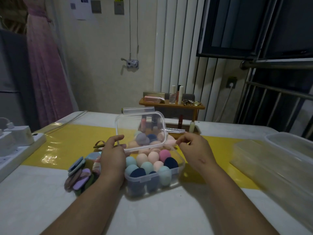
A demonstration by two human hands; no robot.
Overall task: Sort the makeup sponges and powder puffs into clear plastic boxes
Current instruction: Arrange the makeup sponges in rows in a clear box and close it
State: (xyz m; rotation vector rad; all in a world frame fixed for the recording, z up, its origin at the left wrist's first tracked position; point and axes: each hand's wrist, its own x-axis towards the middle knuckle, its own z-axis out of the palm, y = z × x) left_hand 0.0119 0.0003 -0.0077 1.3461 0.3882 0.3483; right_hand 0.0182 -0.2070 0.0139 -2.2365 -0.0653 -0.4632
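My worry is the clear lid [140, 129], held tilted over the clear box [153, 179]. The sponges [142, 158] heap up to the rim, so pressing down could squeeze one out or leave a clip unseated. My left hand [112, 153] grips the lid's left edge and my right hand [193, 148] pinches its right corner (a thin hold, apt to slip). The powder puffs [79, 175] lie loose just left of the box. The second box [279, 160], far right, shows nothing inside.

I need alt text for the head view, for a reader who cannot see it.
The left hand and right hand hold a clear lid tilted over a clear box full of makeup sponges; powder puffs lie piled left of it.
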